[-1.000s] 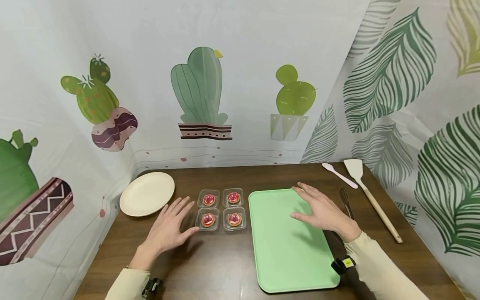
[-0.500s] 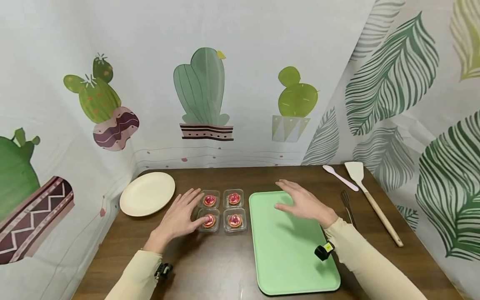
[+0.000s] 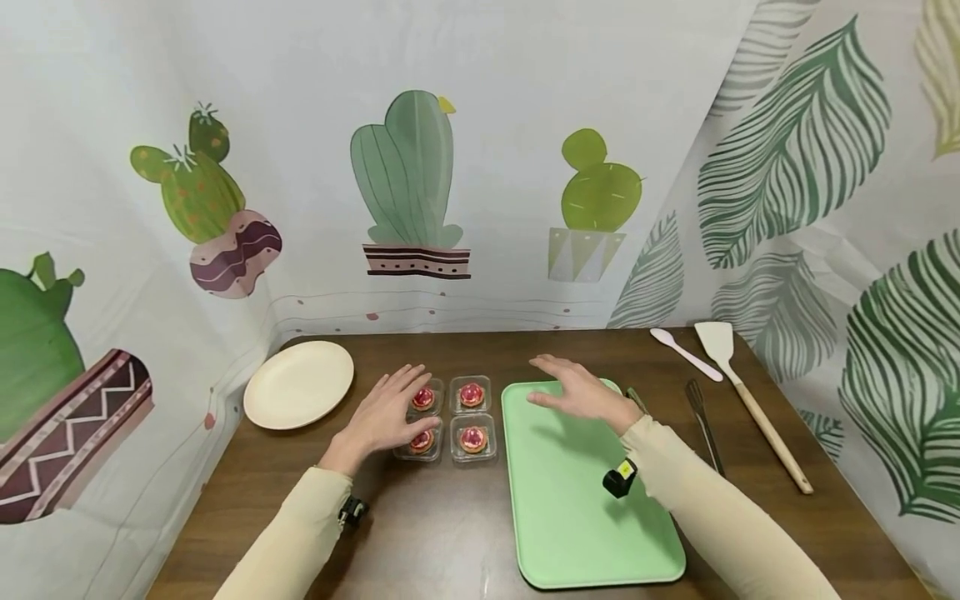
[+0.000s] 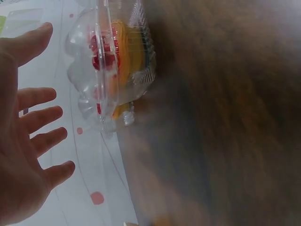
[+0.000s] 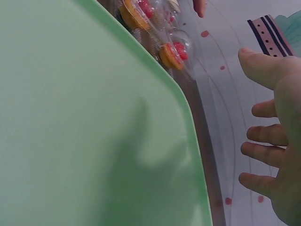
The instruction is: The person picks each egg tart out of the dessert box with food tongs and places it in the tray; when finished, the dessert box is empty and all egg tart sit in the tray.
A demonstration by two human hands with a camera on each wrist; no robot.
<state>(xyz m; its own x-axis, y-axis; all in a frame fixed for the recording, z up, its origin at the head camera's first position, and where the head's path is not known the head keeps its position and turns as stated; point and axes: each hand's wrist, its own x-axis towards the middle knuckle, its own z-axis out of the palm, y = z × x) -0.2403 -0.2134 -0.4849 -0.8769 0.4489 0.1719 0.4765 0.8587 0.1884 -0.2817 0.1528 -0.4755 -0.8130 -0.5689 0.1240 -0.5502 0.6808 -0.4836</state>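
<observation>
Brown table (image 3: 435,533), four clear boxes (image 3: 474,457), red-topped tart (image 3: 473,439) in each

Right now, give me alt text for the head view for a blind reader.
A person's left hand partly hides two of four boxed tarts while the right hand hovers over the far end of a green tray on a table. A plate lies at left; a spoon, a spatula and a dark utensil lie at right.

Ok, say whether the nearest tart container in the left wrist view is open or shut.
Shut: on the container, the domed lid covers the tart, rim against rim.
</observation>
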